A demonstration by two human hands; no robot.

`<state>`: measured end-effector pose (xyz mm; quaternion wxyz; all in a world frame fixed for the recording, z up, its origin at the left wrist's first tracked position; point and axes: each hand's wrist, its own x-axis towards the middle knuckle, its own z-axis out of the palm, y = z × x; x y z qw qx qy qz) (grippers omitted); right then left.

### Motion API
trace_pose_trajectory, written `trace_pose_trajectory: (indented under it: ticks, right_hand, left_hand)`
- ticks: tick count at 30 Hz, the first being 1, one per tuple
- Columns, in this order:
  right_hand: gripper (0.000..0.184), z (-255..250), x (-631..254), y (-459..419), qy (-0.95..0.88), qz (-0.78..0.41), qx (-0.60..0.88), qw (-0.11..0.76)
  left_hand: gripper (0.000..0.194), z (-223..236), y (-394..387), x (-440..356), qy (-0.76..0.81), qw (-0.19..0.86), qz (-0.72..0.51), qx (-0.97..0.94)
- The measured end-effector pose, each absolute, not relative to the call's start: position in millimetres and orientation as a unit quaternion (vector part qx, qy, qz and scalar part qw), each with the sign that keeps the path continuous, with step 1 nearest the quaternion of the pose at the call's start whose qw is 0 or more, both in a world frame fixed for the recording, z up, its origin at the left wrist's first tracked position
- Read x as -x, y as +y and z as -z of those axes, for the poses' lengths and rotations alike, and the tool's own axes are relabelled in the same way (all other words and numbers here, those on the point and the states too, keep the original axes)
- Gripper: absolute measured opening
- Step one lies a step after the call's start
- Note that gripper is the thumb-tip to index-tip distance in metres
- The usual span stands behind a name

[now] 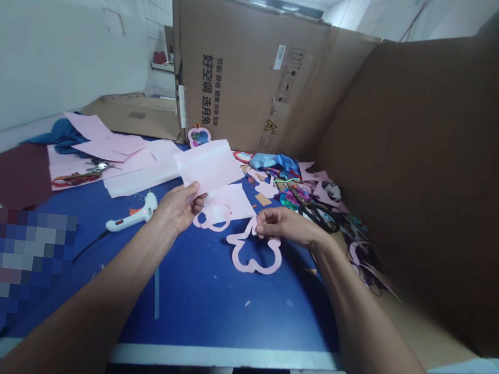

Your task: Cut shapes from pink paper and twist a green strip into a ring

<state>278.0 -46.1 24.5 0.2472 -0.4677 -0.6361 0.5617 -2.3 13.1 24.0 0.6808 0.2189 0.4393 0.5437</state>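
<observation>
Between the thumb and fingers of my left hand point(182, 206) is a pink paper sheet point(211, 167), raised above the table. My right hand point(279, 223) pinches a pink paper cutout point(270, 267) with a curvy, hollow outline, which hangs just over the blue tabletop. Behind it, another pink sheet point(237, 202) lies partly under the raised one. A smaller ring-shaped pink cutout point(220, 226) rests beside my left fingers. Left of my left wrist is a white glue gun point(136, 213) with a dark cord.
A tall cardboard box point(253, 79) stands behind the table and a cardboard panel point(426, 171) on the right. Black-handled scissors point(322, 216) lie among fabric and paper scraps. Pink sheets point(101, 140), red-handled pliers point(77, 178) and blue cloth point(63, 136) are at the left back.
</observation>
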Motion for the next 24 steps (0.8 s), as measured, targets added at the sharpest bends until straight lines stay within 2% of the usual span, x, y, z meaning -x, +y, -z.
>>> trace_pose_trajectory:
  ticks: [5, 13, 15, 19, 21, 24]
  right_hand:
    - [0.038, -22, -279, -44, -0.643, -0.55, 0.477, 0.237]
    - [0.034, -18, -283, -43, -0.663, -0.541, 0.469, 0.221]
    - [0.029, -14, -284, -41, -0.673, -0.493, 0.484, 0.264]
    - [0.017, -5, -275, -29, -0.668, -0.321, 0.561, 0.369]
    - [0.015, -3, -262, -19, -0.673, -0.26, 0.599, 0.347]
    - [0.016, -4, -233, -3, -0.706, -0.176, 0.631, 0.269]
  left_hand:
    - [0.016, -26, 11, 2, 0.451, 0.659, -0.555, -0.231]
    - [0.007, -20, 14, 3, 0.44, 0.655, -0.563, -0.247]
    - [0.008, -21, 12, 2, 0.435, 0.643, -0.573, -0.262]
    - [0.012, -24, 10, 0, 0.441, 0.622, -0.6, -0.243]
    - [0.011, -24, 11, -1, 0.447, 0.611, -0.612, -0.23]
    - [0.01, -23, 15, 0, 0.446, 0.597, -0.626, -0.23]
